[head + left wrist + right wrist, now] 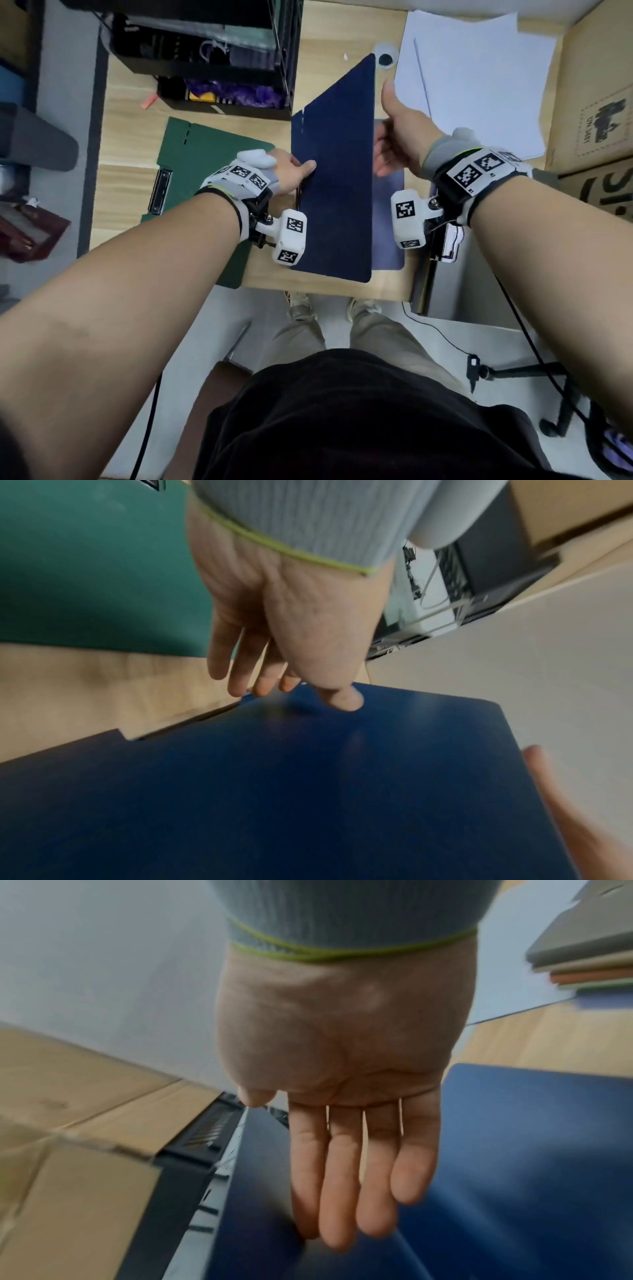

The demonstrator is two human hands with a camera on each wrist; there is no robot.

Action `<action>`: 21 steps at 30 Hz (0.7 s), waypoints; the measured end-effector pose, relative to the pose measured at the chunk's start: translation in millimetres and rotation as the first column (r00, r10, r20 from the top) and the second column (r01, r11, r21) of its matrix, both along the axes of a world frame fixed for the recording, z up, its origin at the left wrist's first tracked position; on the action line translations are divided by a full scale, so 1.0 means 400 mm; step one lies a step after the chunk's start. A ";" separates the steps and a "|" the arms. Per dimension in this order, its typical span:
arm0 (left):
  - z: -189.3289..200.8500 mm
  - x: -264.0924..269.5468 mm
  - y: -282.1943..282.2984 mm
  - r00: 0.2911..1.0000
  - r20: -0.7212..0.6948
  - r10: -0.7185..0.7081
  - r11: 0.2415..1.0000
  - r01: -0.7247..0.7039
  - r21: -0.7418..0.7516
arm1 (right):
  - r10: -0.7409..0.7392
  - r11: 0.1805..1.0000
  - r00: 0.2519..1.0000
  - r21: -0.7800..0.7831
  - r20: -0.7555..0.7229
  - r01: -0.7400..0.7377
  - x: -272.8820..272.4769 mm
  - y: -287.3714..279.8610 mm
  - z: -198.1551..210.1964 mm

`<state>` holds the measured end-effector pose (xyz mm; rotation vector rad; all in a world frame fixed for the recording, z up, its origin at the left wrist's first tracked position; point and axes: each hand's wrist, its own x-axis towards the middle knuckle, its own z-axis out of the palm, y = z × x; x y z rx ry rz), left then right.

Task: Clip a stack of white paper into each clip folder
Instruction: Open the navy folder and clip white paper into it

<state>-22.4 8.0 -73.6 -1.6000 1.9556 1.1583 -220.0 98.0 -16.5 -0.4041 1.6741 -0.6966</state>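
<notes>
A dark blue clip folder [332, 171] lies mid-desk with its front cover tilted up. My left hand [294, 169] holds the cover at its spine edge, thumb [342, 699] on the outer face and fingers [240, 680] past the edge. The right hand [394, 144] is under the cover's free edge, fingers [359, 1177] straight against its inner face and thumb pointing up. The folder's inner back panel [390, 219] shows beneath. An open green clip folder [205, 161] with a black clip [160, 192] lies to the left. White paper [472, 78] lies at the back right.
A black desk organizer [212, 51] stands at the back left, close behind both folders. A cardboard box [596, 102] borders the desk on the right. The desk's front edge [325, 291] runs just below the blue folder. A small cable hole [385, 59] sits beside the paper.
</notes>
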 end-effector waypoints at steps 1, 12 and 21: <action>0.004 0.011 -0.010 0.997 -0.045 0.070 0.998 -0.070 0.001 | 0.046 0.999 0.999 -0.025 0.009 -0.046 0.019 -0.020 0.016; 0.213 0.150 -0.081 0.908 -0.293 0.299 0.945 -0.324 -0.039 | 0.337 0.929 0.939 -0.141 -0.063 -0.343 0.264 -0.163 0.016; 0.148 0.293 -0.114 0.965 -0.241 0.099 0.994 -0.108 -0.023 | 0.432 0.896 0.885 -0.033 -0.174 -0.444 0.344 -0.158 -0.061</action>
